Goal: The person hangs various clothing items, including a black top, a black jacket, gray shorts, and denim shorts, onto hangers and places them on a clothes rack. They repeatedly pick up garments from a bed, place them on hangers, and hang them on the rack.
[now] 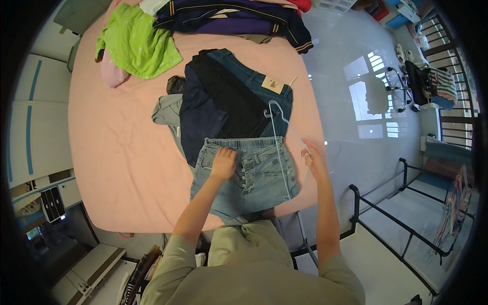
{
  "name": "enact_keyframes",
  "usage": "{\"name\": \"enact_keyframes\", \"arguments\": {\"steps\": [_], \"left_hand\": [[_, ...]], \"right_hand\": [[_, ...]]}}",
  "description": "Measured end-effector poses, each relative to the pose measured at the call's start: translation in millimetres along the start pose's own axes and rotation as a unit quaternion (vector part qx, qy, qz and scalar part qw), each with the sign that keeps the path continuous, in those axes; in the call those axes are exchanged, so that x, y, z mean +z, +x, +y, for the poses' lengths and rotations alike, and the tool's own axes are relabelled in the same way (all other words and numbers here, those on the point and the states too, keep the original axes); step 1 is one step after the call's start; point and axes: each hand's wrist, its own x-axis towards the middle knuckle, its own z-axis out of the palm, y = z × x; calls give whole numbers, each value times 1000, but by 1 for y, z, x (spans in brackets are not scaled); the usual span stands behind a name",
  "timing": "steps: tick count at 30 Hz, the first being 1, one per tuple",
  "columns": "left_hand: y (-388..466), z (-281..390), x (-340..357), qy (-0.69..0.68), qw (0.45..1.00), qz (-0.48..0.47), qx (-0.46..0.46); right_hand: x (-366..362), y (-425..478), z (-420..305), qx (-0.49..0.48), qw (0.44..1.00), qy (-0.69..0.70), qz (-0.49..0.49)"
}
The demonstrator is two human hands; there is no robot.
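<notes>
Light-blue denim shorts or a skirt (pixel 263 162) with a buttoned front lies on the bed before me, waistband away from me. My left hand (pixel 224 164) is on the garment's front, just below the waistband, fingers curled; whether it grips the cloth cannot be told. In my right hand (pixel 315 160) is a thin pale clothes hanger (pixel 280 152), held by one side above the garment's right edge. Beyond the waistband lie black trousers (pixel 236 95), a navy garment (pixel 196 114) and dark-blue jeans (pixel 253 78) with a pale waistband patch.
A peach bed sheet (pixel 126 164) spreads beneath the clothes. A grey garment (pixel 169 108) pokes out at the pile's left. Farther off are a lime-green garment (pixel 139 42) and a dark striped-cuff jacket (pixel 228 19). A black metal rack (pixel 385 207) with several hangers (pixel 453 206) stands right.
</notes>
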Motion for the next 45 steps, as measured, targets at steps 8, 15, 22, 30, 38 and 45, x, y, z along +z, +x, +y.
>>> {"name": "enact_keyframes", "arguments": {"steps": [8,15,22,30,38,45], "left_hand": [[22,25,13,-15,993,-86,-73],[6,31,-6,-97,991,-88,31],[-7,37,-43,-98,990,-18,102],[-16,-9,-50,-62,996,-45,51],[-35,-46,-46,-81,968,162,-174],[-33,-90,10,-320,894,95,-300]], "right_hand": [[80,45,-56,-105,970,214,-36],[114,82,-49,-104,957,269,-18],[143,100,-27,8,986,-82,-143],[143,137,18,37,933,-320,-160],[129,122,17,-30,970,-237,-45],[151,96,-58,-131,991,30,-17]]}}
